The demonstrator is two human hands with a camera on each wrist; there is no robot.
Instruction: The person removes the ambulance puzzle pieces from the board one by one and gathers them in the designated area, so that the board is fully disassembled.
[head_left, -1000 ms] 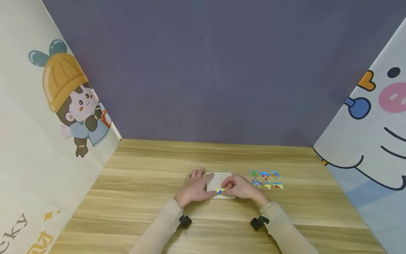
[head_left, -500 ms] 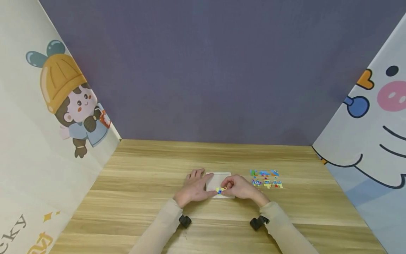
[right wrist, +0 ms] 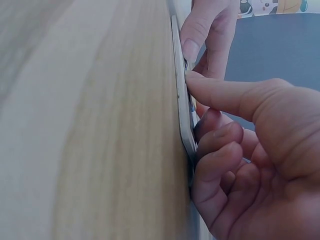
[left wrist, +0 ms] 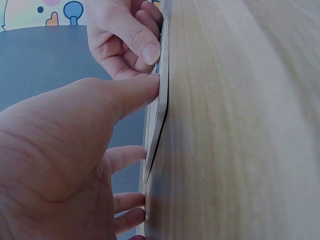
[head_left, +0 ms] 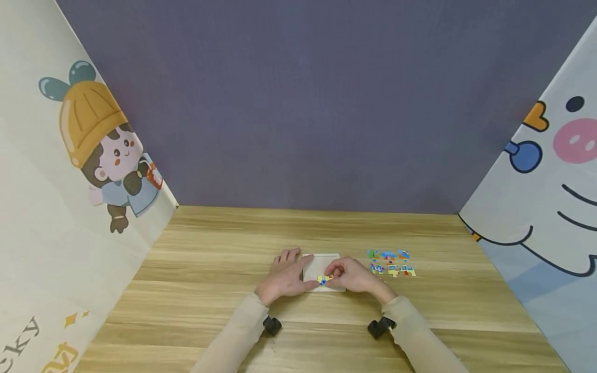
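A small yellow-and-blue jigsaw piece (head_left: 323, 280) lies at the front of a flat white puzzle board (head_left: 321, 263). My left hand (head_left: 287, 275) spreads over the board's left side, its thumb stretched to the piece's left edge and the other fingers toward the far left. From the right, my right hand (head_left: 355, 275) pinches the piece between thumb and forefinger, its remaining fingers curled. Both thumbs press low by the board edge in the wrist views, where the left hand (left wrist: 65, 145) and right hand (right wrist: 280, 135) mostly hide the piece.
Several colourful jigsaw pieces (head_left: 392, 263) lie in rough rows on the wooden table (head_left: 224, 259), right of the board. A dark grey panel (head_left: 298, 114) rises behind the table. Printed white panels flank both sides.
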